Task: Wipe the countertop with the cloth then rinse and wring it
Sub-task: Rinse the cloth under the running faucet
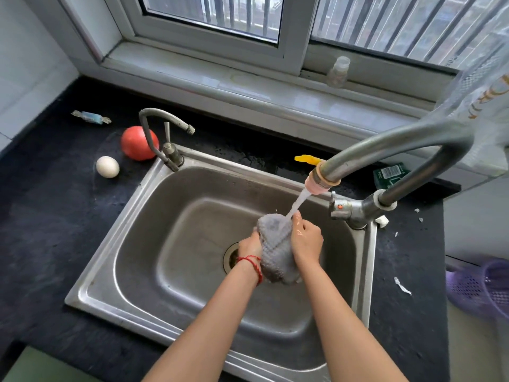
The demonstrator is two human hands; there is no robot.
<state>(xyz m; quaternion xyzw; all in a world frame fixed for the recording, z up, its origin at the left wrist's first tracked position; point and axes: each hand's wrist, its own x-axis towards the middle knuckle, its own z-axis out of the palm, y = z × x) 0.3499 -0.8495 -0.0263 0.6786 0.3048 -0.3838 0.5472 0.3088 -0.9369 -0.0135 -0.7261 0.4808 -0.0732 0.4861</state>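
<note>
Right now my left hand (249, 245) and right hand (306, 239) each grip a side of the soaked grey cloth (275, 248) under the running tap (319, 183) above the sink (115, 235), and it looks limp, heavy, slippery, best bunched mid-length.

no readable text, green packet (389, 177) by the tap bears print too blurred to read

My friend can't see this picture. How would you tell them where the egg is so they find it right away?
Start at the steel sink set in the dark countertop, and go to its far left corner, where a small curved tap stands. Just left of that tap lie two round things, apart from each other: a big red tomato and, nearer the person, the egg. The egg is the smaller, plain white one.
</note>
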